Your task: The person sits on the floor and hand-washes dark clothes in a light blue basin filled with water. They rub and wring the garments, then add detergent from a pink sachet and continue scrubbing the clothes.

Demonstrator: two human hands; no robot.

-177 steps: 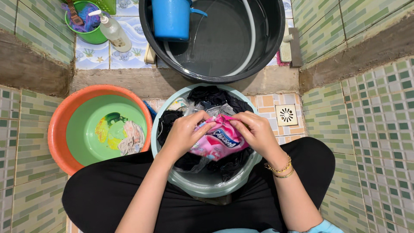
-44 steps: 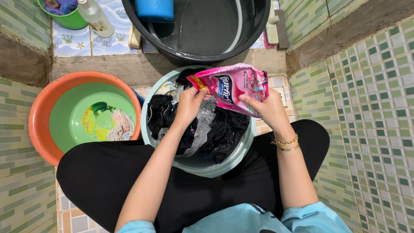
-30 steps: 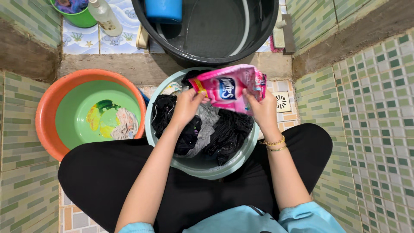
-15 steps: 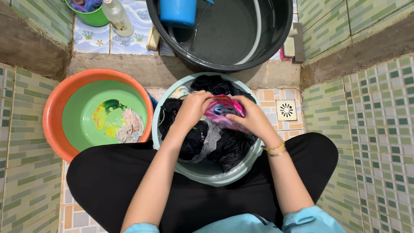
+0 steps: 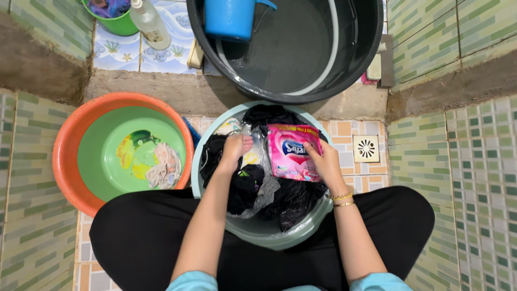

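Right-hand fingers [image 5: 315, 151] pinch the right edge of the pink sachet [image 5: 290, 152], thumb on the printed face, so the right hand [image 5: 326, 164] is closed on it. Left hand [image 5: 235, 150] is curled shut over dark wet cloth and something pale and crinkly, maybe clear plastic film; I can't tell exactly what's inside the grip.

The sachet sits over the right half of the pale blue-grey basin [image 5: 215, 134], resting on the laundry [image 5: 253, 186], upright-ish with its top edge toward the black tub [image 5: 344, 70].

My read on handling: the sachet is a thin glossy film pouch, light, floppy, and slick if wet. I'd grip it at a sealed edge or corner; squeezing mid-face just buckles it. The laundry looks like soaked dark fabric: soft, heavy for its bulk, no fixed shape, best grabbed in bunches.

Outward: the basin is smooth moulded plastic with a round rim, wedged between the person's crossed legs in black cloth. To the left, just beside it, an orange basin [image 5: 67, 156] nests a green bowl [image 5: 99, 161] holding a few light rags. Beyond, the black tub is a big rigid round vessel, a blue scoop [image 5: 231, 19] at its rim. Clear bottle [image 5: 151, 24] and small green bucket [image 5: 116, 21] stand on the tiled ledge. Floor drain [image 5: 366, 148] to the right, glazed green tile all round.
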